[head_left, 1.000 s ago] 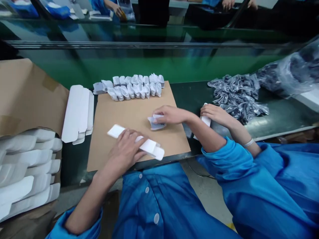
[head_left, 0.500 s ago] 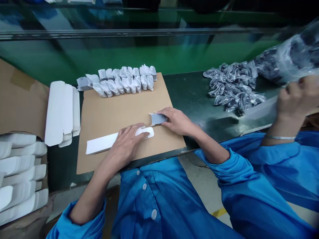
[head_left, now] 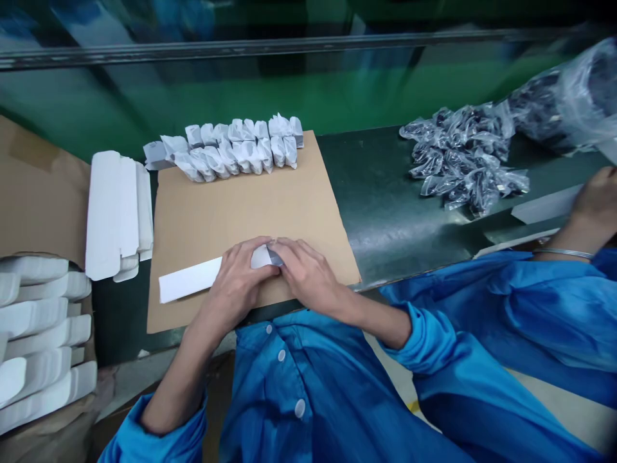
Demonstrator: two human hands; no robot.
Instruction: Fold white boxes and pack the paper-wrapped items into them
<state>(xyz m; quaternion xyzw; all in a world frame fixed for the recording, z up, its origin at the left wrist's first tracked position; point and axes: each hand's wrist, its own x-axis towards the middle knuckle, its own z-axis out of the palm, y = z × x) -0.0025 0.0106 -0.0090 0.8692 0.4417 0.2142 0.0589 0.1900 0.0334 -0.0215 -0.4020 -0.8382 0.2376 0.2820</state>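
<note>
A long white carton [head_left: 189, 280] lies slantwise on a brown cardboard sheet [head_left: 250, 209]. My left hand [head_left: 240, 270] is closed round the carton's right end. At that end my right hand [head_left: 304, 269] grips a small grey piece [head_left: 274, 256], pressed against the carton's mouth; fingers cover most of it, and I cannot tell how far inside it sits. Along the sheet's far edge stand two rows of small white-wrapped pieces [head_left: 226, 157], with a grey one at the left end.
Flattened white cartons [head_left: 108, 215] lie left of the sheet, above a cardboard box [head_left: 43, 193] holding stacked white cartons [head_left: 43, 328]. Plastic-bagged dark parts [head_left: 465, 154] lie to the right. A co-worker's hand [head_left: 600, 199] is at the far right.
My right hand has moved left with the grey piece, bringing it to the carton's open end. My left hand stays on the carton. The co-worker's hand has shifted right and down.
</note>
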